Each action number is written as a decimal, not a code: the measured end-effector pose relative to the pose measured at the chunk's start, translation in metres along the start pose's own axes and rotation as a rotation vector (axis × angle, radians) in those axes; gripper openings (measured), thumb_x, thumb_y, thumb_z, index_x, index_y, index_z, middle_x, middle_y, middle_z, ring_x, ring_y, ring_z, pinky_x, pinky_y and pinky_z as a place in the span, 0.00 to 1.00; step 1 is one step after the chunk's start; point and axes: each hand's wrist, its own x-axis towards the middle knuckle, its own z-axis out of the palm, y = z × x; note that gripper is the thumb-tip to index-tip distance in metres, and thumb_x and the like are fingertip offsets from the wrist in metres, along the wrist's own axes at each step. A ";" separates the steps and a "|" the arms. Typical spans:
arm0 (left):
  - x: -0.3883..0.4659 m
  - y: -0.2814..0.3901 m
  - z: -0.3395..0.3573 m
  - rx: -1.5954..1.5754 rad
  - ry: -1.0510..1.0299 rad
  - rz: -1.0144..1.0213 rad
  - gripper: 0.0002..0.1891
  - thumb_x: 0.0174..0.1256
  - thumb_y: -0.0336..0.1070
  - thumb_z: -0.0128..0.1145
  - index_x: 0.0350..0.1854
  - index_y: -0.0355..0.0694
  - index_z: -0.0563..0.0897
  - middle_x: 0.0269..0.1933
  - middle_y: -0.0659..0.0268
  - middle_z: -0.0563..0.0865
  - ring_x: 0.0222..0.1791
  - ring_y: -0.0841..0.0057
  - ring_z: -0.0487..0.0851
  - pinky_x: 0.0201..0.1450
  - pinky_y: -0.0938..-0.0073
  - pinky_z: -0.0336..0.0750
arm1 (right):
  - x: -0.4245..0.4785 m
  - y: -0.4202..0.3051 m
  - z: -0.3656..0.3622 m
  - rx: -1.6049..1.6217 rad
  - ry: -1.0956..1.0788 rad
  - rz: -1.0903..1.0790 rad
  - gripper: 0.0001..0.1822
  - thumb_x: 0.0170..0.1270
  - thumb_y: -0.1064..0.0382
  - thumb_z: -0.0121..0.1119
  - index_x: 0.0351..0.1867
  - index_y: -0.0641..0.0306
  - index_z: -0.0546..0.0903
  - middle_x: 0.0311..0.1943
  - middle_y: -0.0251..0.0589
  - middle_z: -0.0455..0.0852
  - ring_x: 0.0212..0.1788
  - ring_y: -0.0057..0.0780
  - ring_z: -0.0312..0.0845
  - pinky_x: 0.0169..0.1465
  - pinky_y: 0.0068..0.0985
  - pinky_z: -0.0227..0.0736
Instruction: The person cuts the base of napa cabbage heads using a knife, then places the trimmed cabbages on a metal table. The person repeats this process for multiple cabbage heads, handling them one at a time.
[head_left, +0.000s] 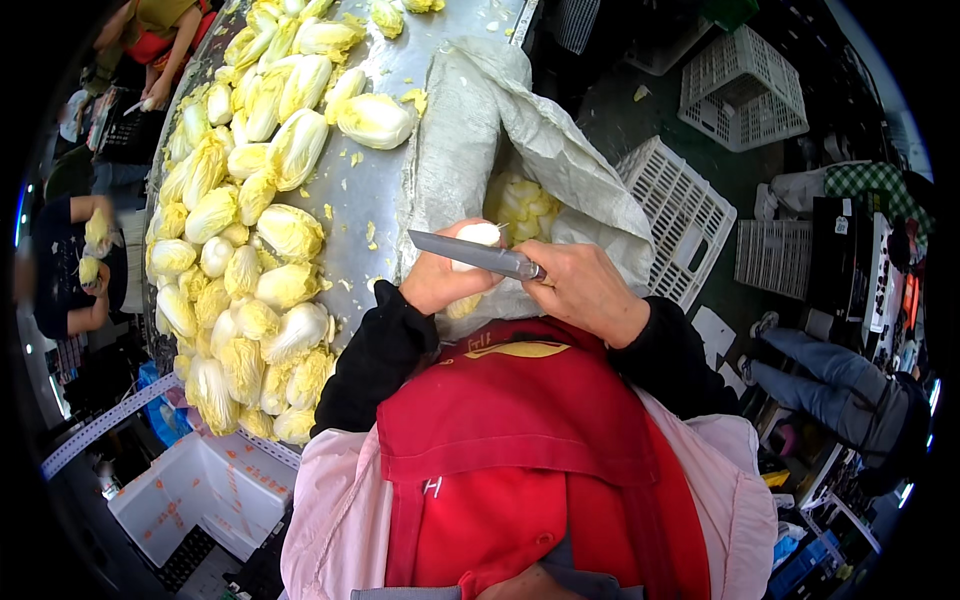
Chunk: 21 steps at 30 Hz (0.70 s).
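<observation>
My left hand (435, 277) is closed around a small napa cabbage (478, 234), its pale cut base turned up and its yellow leaves showing below my fingers. In my right hand (589, 289) is a kitchen knife (472, 251) with a broad grey blade. The blade lies across the near side of the cabbage base; whether it touches cannot be told. Just beyond both hands, a white woven plastic sack (457, 142) gapes, its edge draped over the metal table (360, 202). Yellow cabbage leaves or pieces (529, 199) show inside it.
Many napa cabbages (259, 232) are heaped on the table to the left. White plastic crates (675, 217) stand on the floor at right. A white foam box (202, 487) sits lower left. Co-workers are at the left (67, 262) and right (847, 397).
</observation>
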 end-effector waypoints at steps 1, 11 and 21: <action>0.000 0.000 0.000 0.009 -0.013 0.007 0.16 0.49 0.27 0.64 0.42 0.38 0.79 0.35 0.71 0.83 0.37 0.86 0.79 0.42 0.81 0.73 | 0.000 0.000 0.000 -0.002 -0.004 0.000 0.06 0.59 0.61 0.56 0.32 0.60 0.76 0.23 0.50 0.80 0.29 0.52 0.78 0.32 0.42 0.72; -0.003 0.000 0.002 0.324 -0.028 0.061 0.14 0.46 0.31 0.65 0.37 0.37 0.79 0.31 0.62 0.83 0.32 0.77 0.82 0.37 0.75 0.76 | -0.002 0.006 0.004 -0.055 -0.076 0.027 0.07 0.54 0.65 0.57 0.34 0.62 0.76 0.23 0.52 0.80 0.28 0.53 0.78 0.32 0.43 0.72; -0.019 0.015 -0.004 -0.061 -0.345 -0.258 0.15 0.44 0.29 0.63 0.38 0.35 0.78 0.30 0.67 0.81 0.30 0.83 0.78 0.33 0.81 0.72 | -0.003 0.028 0.008 -0.083 -0.058 0.136 0.06 0.56 0.64 0.56 0.34 0.62 0.77 0.22 0.52 0.80 0.28 0.54 0.78 0.30 0.42 0.72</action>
